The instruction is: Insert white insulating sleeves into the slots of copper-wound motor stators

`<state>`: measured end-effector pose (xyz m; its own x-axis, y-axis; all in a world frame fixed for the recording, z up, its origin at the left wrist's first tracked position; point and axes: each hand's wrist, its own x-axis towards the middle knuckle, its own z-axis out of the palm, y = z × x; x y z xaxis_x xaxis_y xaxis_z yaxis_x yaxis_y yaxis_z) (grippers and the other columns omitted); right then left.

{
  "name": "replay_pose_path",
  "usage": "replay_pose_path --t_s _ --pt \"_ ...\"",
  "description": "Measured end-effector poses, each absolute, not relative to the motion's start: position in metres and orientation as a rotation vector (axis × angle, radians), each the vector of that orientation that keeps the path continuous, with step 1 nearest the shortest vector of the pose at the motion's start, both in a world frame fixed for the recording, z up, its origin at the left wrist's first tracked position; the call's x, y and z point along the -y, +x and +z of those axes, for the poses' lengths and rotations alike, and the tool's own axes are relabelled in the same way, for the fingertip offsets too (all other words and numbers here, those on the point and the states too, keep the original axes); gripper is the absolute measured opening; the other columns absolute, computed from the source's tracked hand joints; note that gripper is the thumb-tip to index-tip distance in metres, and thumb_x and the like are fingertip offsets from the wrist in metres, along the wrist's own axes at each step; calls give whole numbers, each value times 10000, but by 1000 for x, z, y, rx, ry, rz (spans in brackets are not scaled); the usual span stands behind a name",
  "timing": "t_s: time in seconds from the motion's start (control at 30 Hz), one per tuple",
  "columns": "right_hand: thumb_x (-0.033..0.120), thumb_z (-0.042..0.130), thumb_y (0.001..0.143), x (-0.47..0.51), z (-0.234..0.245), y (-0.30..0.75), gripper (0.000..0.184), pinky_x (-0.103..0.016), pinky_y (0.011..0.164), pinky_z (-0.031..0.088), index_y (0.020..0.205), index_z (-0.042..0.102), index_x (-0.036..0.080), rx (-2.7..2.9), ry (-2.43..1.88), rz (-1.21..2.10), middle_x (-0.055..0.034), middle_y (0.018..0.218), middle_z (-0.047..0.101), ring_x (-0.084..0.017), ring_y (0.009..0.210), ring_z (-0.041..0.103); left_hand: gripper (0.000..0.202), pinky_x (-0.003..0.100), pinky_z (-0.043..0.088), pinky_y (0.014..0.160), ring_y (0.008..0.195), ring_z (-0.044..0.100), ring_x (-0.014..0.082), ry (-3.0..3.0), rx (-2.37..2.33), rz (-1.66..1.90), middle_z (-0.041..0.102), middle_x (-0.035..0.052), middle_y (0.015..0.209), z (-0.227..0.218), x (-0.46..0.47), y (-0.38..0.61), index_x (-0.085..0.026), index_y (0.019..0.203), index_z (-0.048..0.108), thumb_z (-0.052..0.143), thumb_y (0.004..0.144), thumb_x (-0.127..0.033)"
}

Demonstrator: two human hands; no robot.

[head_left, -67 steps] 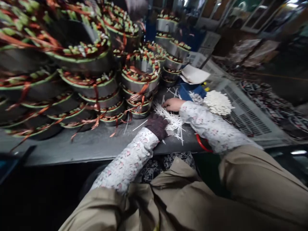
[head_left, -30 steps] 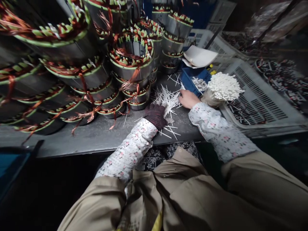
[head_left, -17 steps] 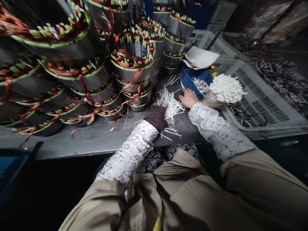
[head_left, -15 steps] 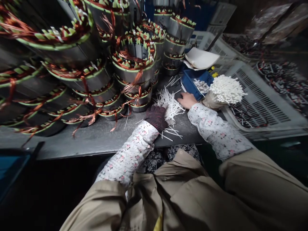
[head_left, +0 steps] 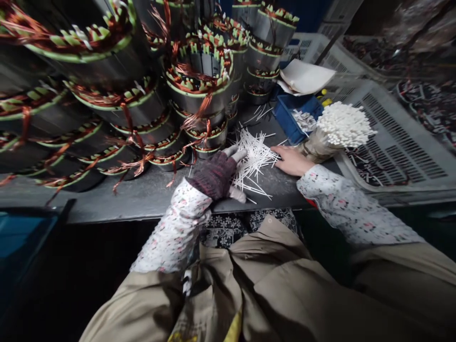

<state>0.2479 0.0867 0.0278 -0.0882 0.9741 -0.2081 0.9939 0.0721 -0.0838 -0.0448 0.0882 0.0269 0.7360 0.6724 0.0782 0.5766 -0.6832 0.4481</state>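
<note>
A loose heap of thin white tubes or sticks (head_left: 254,154) lies on the dark bench between my hands. My left hand (head_left: 217,175), in a dark knitted glove with pale fingertips, rests against the heap's left side; its fingers are stretched out and the thumb stands apart below. Bare, my right hand (head_left: 290,160) touches the heap's right edge with its fingertips, finger and thumb apart. Just beyond it stands a wrapped bundle of white sticks (head_left: 344,126), ends facing up. Behind that, a blue bin (head_left: 290,126) holds short white pieces.
Stacked motor stators (head_left: 199,90) with copper windings crowd the bench's left and back, loose wire ends hanging out. White plastic crates (head_left: 399,137) with dark wired parts stand at the right. A pale curved sheet (head_left: 306,78) lies over the blue bin's back. The bench edge (head_left: 117,213) runs before me.
My left hand has shifted left and its thumb has spread. My right hand has come nearer, from beside the blue bin to the heap's right edge. The view has shifted slightly.
</note>
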Motion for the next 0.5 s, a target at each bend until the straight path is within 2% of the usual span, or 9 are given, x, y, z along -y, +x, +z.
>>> replay_pose_path --t_s 0.1,0.23,0.33,0.43,0.5 --pt "188 521 860 -77 31 227 620 -488 1199 389 1475 535 105 -2302 1930 -354 -148 1502 524 -314 1364 515 1255 556 235 1276 1533 286 397 2587 -1003 201 243 174 1675 13 -83 -60 -205 1600 266 833 609 -725" --pt "207 475 883 -85 50 211 542 -477 1146 438 1397 614 111 -2342 1952 -287 -163 1402 595 -322 1302 552 1232 504 288 1271 1555 261 345 2496 -986 343 199 169 1690 -15 -90 -53 -198 1605 204 836 656 -665" --pt "236 411 921 -114 56 211 542 -482 1188 387 1406 607 95 -2351 2050 -185 -172 1434 564 -332 1356 512 1142 501 303 1266 1556 267 336 2459 -981 421 172 170 1698 -24 -97 -47 -199 1603 212 808 721 -610" --pt "205 376 920 -138 47 209 588 -453 1220 354 1459 545 42 -2321 1963 -300 -182 1497 517 -308 1427 460 1170 496 312 1263 1545 291 345 2446 -1017 419 177 195 1691 -22 -96 -45 -174 1609 201 823 708 -584" --pt "198 383 913 -141 39 205 577 -423 1221 360 1436 569 41 -2326 1893 -367 -173 1489 531 -286 1433 461 1185 484 319 1260 1547 283 349 2453 -1057 400 181 215 1684 -18 -94 -43 -147 1612 183 828 711 -566"
